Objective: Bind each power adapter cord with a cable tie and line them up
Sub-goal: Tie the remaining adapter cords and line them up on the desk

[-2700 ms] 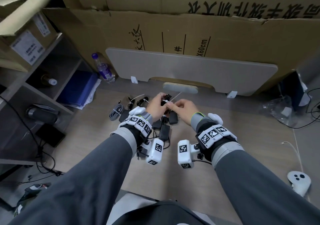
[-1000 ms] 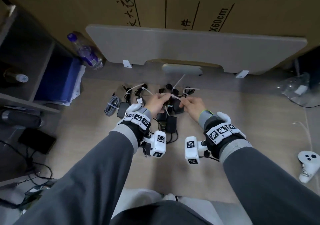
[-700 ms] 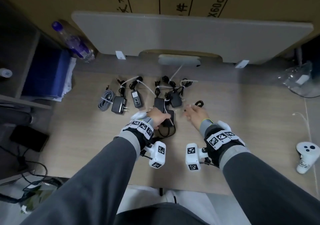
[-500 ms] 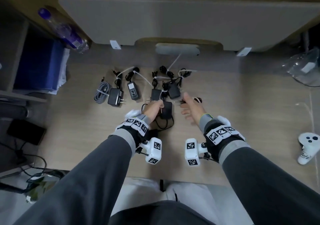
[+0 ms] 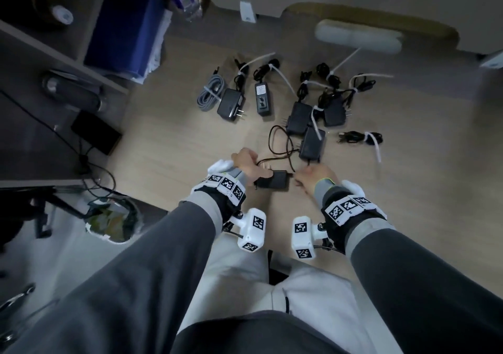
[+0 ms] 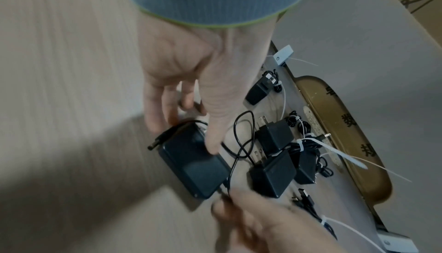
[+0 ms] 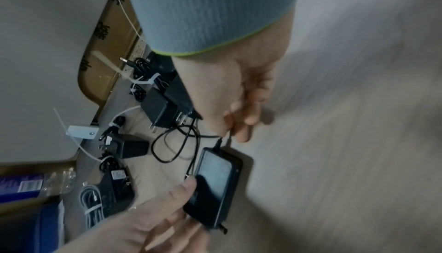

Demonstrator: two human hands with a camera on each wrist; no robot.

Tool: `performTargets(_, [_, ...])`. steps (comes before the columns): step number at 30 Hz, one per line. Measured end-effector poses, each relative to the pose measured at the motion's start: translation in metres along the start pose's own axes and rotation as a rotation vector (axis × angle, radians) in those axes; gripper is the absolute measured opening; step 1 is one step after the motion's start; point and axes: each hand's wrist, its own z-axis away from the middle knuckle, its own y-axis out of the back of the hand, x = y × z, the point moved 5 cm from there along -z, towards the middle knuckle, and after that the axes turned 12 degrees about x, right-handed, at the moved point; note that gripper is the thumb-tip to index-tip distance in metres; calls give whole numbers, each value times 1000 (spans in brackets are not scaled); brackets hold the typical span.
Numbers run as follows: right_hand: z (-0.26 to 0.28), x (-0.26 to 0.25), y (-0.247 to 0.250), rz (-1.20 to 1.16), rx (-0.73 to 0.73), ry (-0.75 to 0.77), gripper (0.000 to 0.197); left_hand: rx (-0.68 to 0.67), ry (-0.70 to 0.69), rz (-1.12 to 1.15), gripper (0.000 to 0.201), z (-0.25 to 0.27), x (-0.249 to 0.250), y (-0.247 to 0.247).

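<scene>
Left hand (image 5: 249, 167) grip on adapter (image 5: 273, 182) (cord loose)

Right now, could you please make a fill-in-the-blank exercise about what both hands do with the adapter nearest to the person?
1. The left hand grips the black ____ nearest the person.
2. The right hand pinches that adapter's ____ beside its body.
3. This loose cord has no white ____ on it yet.

Missing words: adapter; cord; cable tie
</scene>
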Motion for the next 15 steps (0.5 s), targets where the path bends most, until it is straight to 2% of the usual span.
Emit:
performTargets(1, [7,-6,0,-17,-1,60,7,-17,22,41,62,0,0,-2])
performTargets(4, [18,-9,-7,2,-30,196,28,-68,7,64,40,-4,-4,-10])
performTargets(6, [16,-8,-4,83,-41,210,33,-78,2,104,31,-7,-4,-12])
performTargets(8, [12,-11,5,169,2,188,26,-107,-3,122,24,-4,-1,-11])
performTargets(10, [12,-13,14,234,50,164,24,-105,-27,152,22,-2,5,-9])
performTargets(13, [19,-20,22,252,96,176,17,25,-58,228,27,8,24,6])
performTargets(14, [23,-25,28,253,137,187,14,34,-64,248,30,13,30,11])
performTargets(15, [27,-32,36,228,185,200,21,-6,-80,272,34,19,40,14])
